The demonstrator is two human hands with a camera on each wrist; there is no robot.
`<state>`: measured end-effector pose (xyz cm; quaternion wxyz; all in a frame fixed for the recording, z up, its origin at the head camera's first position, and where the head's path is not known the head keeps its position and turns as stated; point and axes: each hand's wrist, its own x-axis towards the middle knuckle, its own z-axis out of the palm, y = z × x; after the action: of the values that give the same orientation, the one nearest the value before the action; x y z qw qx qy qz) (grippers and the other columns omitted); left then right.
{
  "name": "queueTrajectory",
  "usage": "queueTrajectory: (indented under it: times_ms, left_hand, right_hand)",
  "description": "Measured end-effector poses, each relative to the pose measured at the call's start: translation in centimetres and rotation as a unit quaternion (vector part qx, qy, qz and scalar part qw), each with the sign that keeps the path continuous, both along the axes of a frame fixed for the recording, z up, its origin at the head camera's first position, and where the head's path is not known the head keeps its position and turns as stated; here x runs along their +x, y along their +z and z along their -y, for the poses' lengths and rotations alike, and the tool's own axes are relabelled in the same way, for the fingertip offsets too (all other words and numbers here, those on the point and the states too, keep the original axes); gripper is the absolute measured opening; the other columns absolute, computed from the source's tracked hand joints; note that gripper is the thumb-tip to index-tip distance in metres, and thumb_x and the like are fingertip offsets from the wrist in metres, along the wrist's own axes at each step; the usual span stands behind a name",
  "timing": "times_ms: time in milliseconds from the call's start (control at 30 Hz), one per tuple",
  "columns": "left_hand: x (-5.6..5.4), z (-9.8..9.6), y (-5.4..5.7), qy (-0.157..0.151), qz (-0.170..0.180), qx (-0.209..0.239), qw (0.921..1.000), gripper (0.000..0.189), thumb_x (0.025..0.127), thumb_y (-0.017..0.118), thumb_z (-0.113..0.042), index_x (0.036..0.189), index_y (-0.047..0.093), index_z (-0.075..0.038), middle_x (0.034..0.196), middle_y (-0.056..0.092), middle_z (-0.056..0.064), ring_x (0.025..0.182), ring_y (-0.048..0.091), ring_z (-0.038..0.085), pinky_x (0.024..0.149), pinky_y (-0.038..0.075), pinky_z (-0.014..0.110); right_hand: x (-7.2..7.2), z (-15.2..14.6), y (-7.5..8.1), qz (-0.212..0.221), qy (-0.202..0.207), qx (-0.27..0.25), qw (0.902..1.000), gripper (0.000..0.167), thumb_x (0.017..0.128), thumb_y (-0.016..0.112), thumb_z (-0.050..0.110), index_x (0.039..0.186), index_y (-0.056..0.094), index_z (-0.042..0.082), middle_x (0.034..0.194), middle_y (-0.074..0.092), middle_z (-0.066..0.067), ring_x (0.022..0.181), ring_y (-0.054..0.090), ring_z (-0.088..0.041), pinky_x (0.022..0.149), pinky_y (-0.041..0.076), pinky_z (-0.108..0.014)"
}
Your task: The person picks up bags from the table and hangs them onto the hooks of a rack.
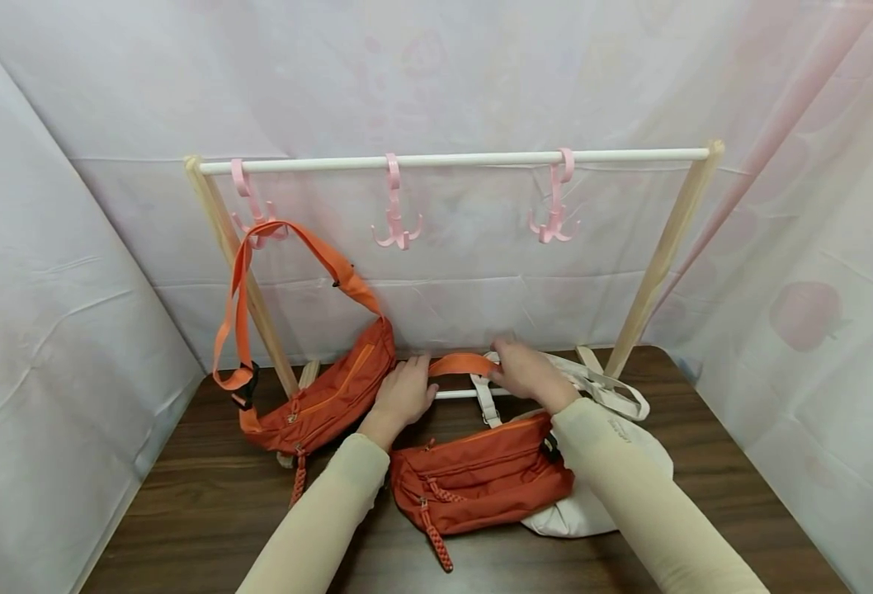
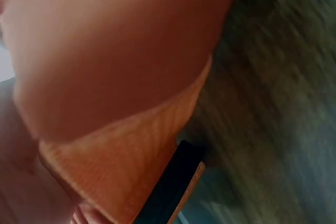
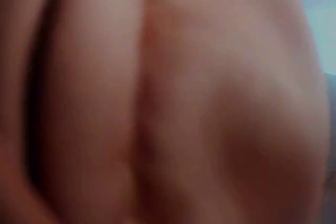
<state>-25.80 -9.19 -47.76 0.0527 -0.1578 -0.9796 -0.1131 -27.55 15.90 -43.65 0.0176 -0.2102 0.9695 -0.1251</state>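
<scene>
A rust-red waist bag (image 1: 481, 478) with a braided zip pull lies on the table below my hands. Its orange strap (image 1: 462, 364) stretches between them. My left hand (image 1: 405, 389) grips one end of this stretch; in the left wrist view the strap (image 2: 126, 156) passes under curled fingers, beside a black buckle piece (image 2: 173, 182). The other end is in my right hand (image 1: 529, 373), which holds it near a white bag's strap (image 1: 485, 400). Only blurred skin of the right hand (image 3: 210, 98) fills most of the right wrist view.
A second rust-red waist bag (image 1: 332, 392) hangs by its strap from the left pink hook (image 1: 254, 202). Middle (image 1: 395, 214) and right (image 1: 555, 206) pink hooks hang from the white rail (image 1: 474, 159). A white bag (image 1: 648, 441) lies on the table, partly under the red bag and right arm.
</scene>
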Motion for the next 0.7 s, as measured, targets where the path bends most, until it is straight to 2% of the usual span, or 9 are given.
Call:
queueTrajectory:
  times_ms: [100, 200, 300, 467, 567, 700]
  left_hand:
    - [-0.1, -0.1, -0.3, 0.008, 0.004, -0.005, 1.0, 0.051, 0.106, 0.068, -0.029, 0.149, 0.053, -0.006, 0.131, 0.066, 0.013, 0.118, 0.065, 0.034, 0.096, 0.055, 0.048]
    - [-0.2, -0.3, -0.6, 0.014, 0.0, -0.017, 0.9997, 0.043, 0.107, 0.066, -0.028, 0.142, 0.058, -0.005, 0.124, 0.068, 0.012, 0.112, 0.067, 0.033, 0.093, 0.056, 0.047]
    - [-0.3, -0.4, -0.8, 0.024, -0.002, -0.031, 0.9993, 0.034, 0.108, 0.064, -0.027, 0.135, 0.062, -0.006, 0.118, 0.07, 0.01, 0.106, 0.067, 0.031, 0.091, 0.056, 0.046]
    - [-0.4, -0.5, -0.9, 0.029, -0.01, -0.029, 0.9991, 0.019, 0.108, 0.064, -0.022, 0.119, 0.064, -0.007, 0.102, 0.07, 0.007, 0.091, 0.068, 0.029, 0.079, 0.058, 0.044]
    - [-0.5, -0.5, -1.0, 0.03, -0.018, -0.025, 0.9991, 0.011, 0.108, 0.063, -0.017, 0.114, 0.063, -0.007, 0.094, 0.067, 0.006, 0.084, 0.067, 0.028, 0.072, 0.058, 0.043]
    - [-0.7, -0.5, -1.1, 0.042, -0.029, -0.018, 0.9985, 0.006, 0.108, 0.062, -0.014, 0.11, 0.061, -0.008, 0.09, 0.065, 0.006, 0.081, 0.068, 0.028, 0.069, 0.058, 0.044]
  right_hand:
    - [-0.1, 0.1, -0.5, 0.006, -0.003, 0.006, 1.0, 0.051, 0.104, 0.071, 0.027, 0.142, 0.055, -0.002, 0.123, 0.064, -0.017, 0.094, 0.066, -0.026, 0.083, 0.056, -0.046]
    - [-0.2, 0.2, -0.8, 0.009, -0.004, 0.003, 0.9999, 0.053, 0.104, 0.071, 0.026, 0.144, 0.054, -0.004, 0.12, 0.066, -0.016, 0.094, 0.067, -0.027, 0.082, 0.056, -0.047]
    - [-0.3, 0.6, -1.4, 0.008, -0.007, 0.005, 0.9999, 0.054, 0.104, 0.071, 0.026, 0.145, 0.052, -0.004, 0.11, 0.066, -0.013, 0.091, 0.067, -0.026, 0.079, 0.055, -0.047]
    - [-0.5, 1.0, -2.2, 0.002, -0.021, 0.004, 0.9998, 0.035, 0.106, 0.069, 0.025, 0.128, 0.057, 0.0, 0.09, 0.059, -0.005, 0.076, 0.061, -0.02, 0.069, 0.052, -0.043]
    - [-0.5, 1.0, -2.5, -0.011, -0.03, -0.002, 0.9995, 0.024, 0.107, 0.067, 0.023, 0.119, 0.059, 0.003, 0.089, 0.059, -0.004, 0.073, 0.06, -0.02, 0.066, 0.052, -0.042]
    - [-0.6, 0.9, -2.7, -0.033, -0.036, -0.011, 0.9988, 0.014, 0.109, 0.062, 0.019, 0.112, 0.058, 0.006, 0.088, 0.06, -0.004, 0.071, 0.061, -0.02, 0.063, 0.052, -0.042]
